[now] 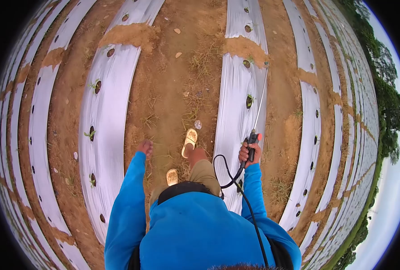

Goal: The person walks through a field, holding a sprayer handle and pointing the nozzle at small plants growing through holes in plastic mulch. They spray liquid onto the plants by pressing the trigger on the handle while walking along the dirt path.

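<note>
My right hand [244,154] is closed around the black handle of a sprayer wand [252,150], which has a red part at its top. From the handle a thin metal lance [261,96] reaches forward over the plastic-covered row, its tip close to a seedling [246,63]. A black hose [227,167] loops from the handle back past my body. My left hand [145,147] hangs over the bare soil path, fingers loosely curled with nothing in them. Closer to my right hand, another seedling [249,101] grows from a hole in the plastic.
My feet in light clogs [189,143] are on the soil path [166,90] between two rows. To the left runs another plastic-covered row [107,108] with seedlings in holes. A clear crumpled piece of litter [197,124] lies ahead. Trees [384,90] line the right edge.
</note>
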A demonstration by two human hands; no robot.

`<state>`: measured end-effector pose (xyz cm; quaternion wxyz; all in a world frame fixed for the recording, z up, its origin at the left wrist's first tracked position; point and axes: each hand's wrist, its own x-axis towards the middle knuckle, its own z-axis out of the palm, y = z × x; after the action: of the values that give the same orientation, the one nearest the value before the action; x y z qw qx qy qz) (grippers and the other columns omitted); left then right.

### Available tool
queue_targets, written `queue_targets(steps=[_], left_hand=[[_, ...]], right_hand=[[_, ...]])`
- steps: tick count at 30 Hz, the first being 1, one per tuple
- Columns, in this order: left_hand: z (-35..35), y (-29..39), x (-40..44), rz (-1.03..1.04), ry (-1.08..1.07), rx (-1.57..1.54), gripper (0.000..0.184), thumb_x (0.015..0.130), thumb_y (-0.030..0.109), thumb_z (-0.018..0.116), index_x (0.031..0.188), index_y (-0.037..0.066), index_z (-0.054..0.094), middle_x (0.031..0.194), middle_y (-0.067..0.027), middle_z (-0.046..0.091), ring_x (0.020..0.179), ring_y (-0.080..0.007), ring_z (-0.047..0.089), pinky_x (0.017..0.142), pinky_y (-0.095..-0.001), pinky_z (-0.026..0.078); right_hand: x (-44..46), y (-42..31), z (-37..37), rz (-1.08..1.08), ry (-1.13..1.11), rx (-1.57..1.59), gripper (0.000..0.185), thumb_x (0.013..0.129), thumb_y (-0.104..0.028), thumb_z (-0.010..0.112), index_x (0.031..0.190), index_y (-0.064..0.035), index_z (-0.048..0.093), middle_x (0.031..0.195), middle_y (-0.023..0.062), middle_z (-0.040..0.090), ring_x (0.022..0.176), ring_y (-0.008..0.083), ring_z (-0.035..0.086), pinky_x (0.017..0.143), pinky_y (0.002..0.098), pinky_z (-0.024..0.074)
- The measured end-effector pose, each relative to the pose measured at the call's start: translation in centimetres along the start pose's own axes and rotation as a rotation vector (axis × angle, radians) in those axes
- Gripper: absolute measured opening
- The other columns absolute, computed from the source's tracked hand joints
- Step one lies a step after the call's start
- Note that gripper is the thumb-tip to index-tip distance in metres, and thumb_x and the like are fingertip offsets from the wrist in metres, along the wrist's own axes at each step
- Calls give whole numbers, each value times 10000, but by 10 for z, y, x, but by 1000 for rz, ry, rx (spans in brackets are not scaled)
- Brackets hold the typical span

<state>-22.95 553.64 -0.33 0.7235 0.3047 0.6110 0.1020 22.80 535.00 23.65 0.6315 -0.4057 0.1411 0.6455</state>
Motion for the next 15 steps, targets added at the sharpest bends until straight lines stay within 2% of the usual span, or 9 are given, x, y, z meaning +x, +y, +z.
queue_targets(steps=[2,4,6,8,9,11,12,14,15], left_hand=[[5,35,28,-46,45,5,259,906,335,456,875,95,547,663,1,521,467,-74,437,379,-220,297],[1,42,44,-116,78,34,223,888,303,471,853,95,543,621,-5,503,448,-83,427,366,-229,281],[5,56,61,-480,189,100,247,849,328,434,808,104,530,629,-69,525,428,-186,470,365,-354,334],[10,68,56,-588,222,80,203,805,298,504,820,102,554,680,-83,548,487,-204,494,413,-361,374],[16,89,60,-570,232,96,203,805,298,504,820,102,554,680,-83,548,487,-204,494,413,-361,374],[31,126,60,-426,186,330,222,829,289,493,908,131,626,666,-53,590,556,-170,543,473,-313,440],[35,149,67,-428,188,332,222,829,289,493,908,131,626,666,-53,590,556,-170,543,473,-313,440],[46,194,88,-174,195,256,272,822,314,487,945,126,641,749,-60,626,644,-199,582,550,-335,473],[53,222,102,-176,192,251,272,822,314,487,945,126,641,749,-60,626,644,-199,582,550,-335,473]], right_hand=[[60,-29,13,-4,33,-1,155,708,-237,540,704,-99,468,521,-14,374,380,108,351,335,245,299],[112,-52,29,28,67,-5,155,708,-237,542,694,-104,465,520,-15,370,382,110,347,337,249,293],[165,-90,55,44,64,36,160,710,-236,543,664,-113,453,519,-14,363,387,116,334,343,260,275],[195,-130,86,72,8,94,158,710,-227,541,665,-109,447,519,-14,362,389,111,333,345,254,274],[208,-148,98,88,-10,95,156,710,-225,540,668,-107,446,519,-15,364,387,109,334,345,251,274],[234,-187,128,73,-35,78,155,709,-224,542,674,-109,445,520,-15,369,384,106,340,343,249,279],[249,-206,140,55,-46,70,162,728,-231,531,686,-85,476,513,-14,400,373,108,372,335,256,332],[281,-244,166,40,-39,51,159,728,-230,531,688,-86,477,513,-14,401,373,108,375,335,256,332],[299,-261,179,22,-38,32,156,727,-229,531,690,-87,478,513,-15,403,374,108,378,335,257,331]])
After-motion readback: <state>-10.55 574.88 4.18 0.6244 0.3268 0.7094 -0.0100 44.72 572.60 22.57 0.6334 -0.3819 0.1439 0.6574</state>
